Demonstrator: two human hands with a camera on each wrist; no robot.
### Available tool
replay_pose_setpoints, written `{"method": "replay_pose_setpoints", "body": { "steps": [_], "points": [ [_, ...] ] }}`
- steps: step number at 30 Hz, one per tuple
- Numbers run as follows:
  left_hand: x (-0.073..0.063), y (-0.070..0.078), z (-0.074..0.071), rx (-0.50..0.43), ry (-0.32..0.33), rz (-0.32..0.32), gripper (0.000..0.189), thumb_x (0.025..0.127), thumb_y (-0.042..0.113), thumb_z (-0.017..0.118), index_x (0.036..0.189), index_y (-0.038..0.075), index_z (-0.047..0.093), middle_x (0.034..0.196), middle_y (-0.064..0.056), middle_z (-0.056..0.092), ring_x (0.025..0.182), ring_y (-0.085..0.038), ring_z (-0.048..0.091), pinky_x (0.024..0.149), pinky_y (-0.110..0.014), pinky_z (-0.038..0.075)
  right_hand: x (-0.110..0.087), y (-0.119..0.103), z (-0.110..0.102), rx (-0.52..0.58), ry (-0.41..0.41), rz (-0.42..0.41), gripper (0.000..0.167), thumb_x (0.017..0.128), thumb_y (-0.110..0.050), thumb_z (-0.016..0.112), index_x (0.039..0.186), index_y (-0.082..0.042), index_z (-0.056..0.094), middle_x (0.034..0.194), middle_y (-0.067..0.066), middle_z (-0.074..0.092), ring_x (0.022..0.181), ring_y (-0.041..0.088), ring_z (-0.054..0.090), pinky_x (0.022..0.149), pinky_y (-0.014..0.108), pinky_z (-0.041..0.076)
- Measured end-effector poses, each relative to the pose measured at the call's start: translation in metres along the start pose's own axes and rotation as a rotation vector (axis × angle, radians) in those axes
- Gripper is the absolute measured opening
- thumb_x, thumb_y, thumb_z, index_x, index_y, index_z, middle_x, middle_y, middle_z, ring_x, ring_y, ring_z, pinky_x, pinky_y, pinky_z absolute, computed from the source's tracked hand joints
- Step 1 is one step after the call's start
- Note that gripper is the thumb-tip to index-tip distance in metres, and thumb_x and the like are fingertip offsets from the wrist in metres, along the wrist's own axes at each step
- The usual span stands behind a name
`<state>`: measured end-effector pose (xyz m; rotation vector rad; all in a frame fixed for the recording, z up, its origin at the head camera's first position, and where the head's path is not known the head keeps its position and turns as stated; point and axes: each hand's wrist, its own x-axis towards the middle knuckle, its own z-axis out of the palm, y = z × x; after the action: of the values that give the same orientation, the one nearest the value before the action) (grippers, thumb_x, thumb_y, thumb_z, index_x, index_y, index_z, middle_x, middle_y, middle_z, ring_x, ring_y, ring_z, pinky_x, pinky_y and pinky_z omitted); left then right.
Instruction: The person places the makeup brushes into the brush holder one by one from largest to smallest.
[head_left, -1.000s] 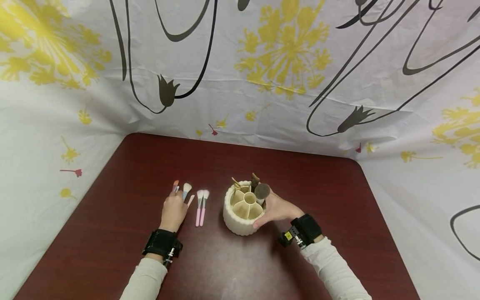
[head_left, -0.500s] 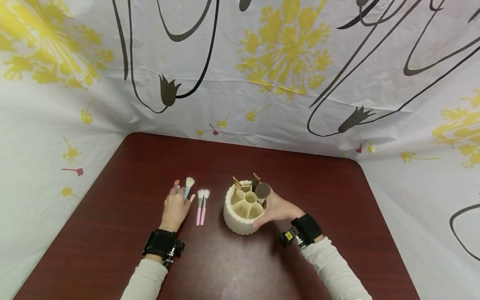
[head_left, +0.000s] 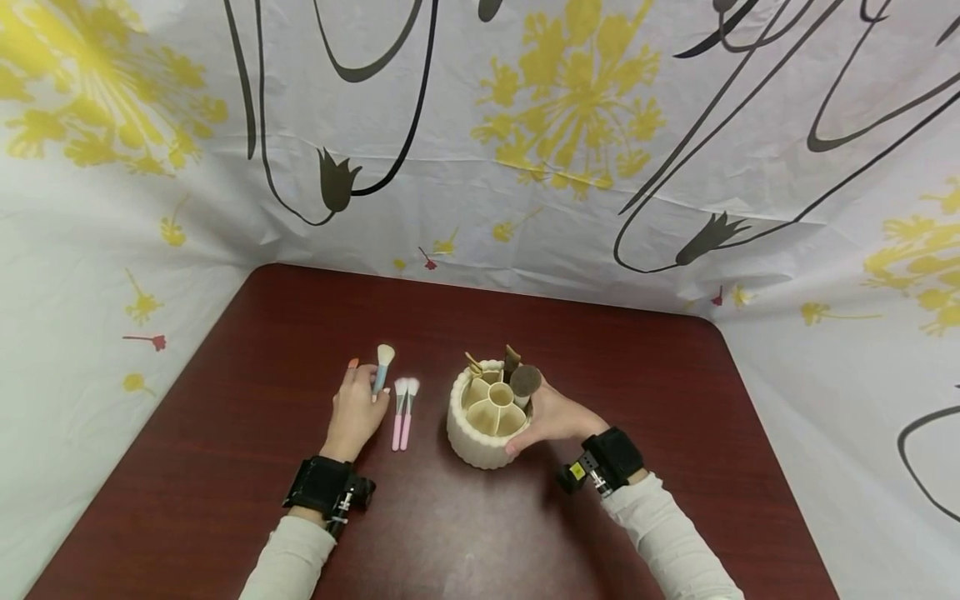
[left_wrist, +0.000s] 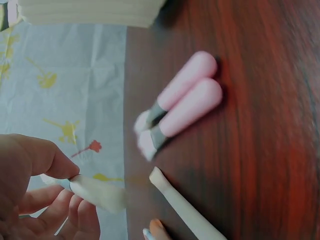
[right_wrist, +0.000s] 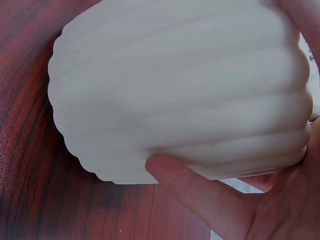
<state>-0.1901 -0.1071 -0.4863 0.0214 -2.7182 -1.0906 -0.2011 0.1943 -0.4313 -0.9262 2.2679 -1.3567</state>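
In the head view my left hand pinches a makeup brush with pale bristles and a blue handle. The left wrist view shows thumb and fingers around the brush just below its bristles. Below it on the table lie a pale slim stick-like piece and an orange-tipped brush, partly cut off. Two pink-handled brushes lie side by side to the right of this hand. My right hand grips the right side of a cream ribbed brush holder, its thumb against the wall.
The holder has several compartments around a round middle one. A dark round-headed brush, a brown-tipped brush and a thin gold piece stand in its back part. A patterned cloth hangs behind the dark red table.
My left hand has drawn the blue-handled brush slightly up and right, away from the other brushes. The right hand and the holder have stayed in place.
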Motion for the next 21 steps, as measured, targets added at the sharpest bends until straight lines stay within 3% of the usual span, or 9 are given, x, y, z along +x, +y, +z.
{"method": "replay_pose_setpoints", "body": {
  "steps": [3, 8, 17, 21],
  "points": [
    [-0.001, 0.005, 0.000, -0.041, -0.006, 0.003, 0.035, 0.079, 0.004, 0.060, 0.112, -0.005, 0.051, 0.101, -0.021, 0.053, 0.083, -0.030, 0.060, 0.065, -0.042, 0.050, -0.001, -0.007, 0.000, -0.012, -0.001, 0.007, 0.100, 0.053, -0.006, 0.086, 0.134, 0.004, 0.030, 0.130, 0.018, 0.043, 0.117, 0.016, 0.042, 0.099, 0.022, 0.029],
    [-0.001, 0.020, -0.001, -0.142, 0.028, 0.065, 0.035, 0.077, 0.003, 0.061, 0.109, -0.004, 0.052, 0.096, -0.018, 0.057, 0.079, -0.026, 0.061, 0.065, -0.037, 0.051, -0.002, -0.010, 0.000, -0.028, 0.002, -0.008, 0.099, 0.054, -0.005, 0.085, 0.134, 0.004, 0.029, 0.130, 0.019, 0.043, 0.117, 0.018, 0.043, 0.098, 0.022, 0.031],
    [-0.002, 0.055, -0.001, -0.359, 0.061, 0.139, 0.036, 0.075, 0.001, 0.062, 0.108, -0.002, 0.049, 0.098, -0.013, 0.055, 0.081, -0.022, 0.060, 0.068, -0.034, 0.052, 0.001, 0.022, 0.002, -0.045, 0.007, -0.032, 0.102, 0.054, -0.020, 0.087, 0.137, -0.009, 0.029, 0.130, 0.006, 0.044, 0.117, 0.013, 0.043, 0.099, 0.026, 0.032],
    [0.000, 0.067, -0.002, -0.426, 0.029, 0.135, 0.036, 0.074, 0.000, 0.062, 0.106, -0.001, 0.047, 0.094, -0.014, 0.055, 0.082, -0.022, 0.060, 0.069, -0.032, 0.053, 0.000, 0.011, 0.002, -0.033, 0.002, -0.004, 0.101, 0.055, -0.015, 0.087, 0.136, -0.004, 0.029, 0.132, 0.011, 0.043, 0.118, 0.016, 0.042, 0.100, 0.025, 0.031]
  ]
}}
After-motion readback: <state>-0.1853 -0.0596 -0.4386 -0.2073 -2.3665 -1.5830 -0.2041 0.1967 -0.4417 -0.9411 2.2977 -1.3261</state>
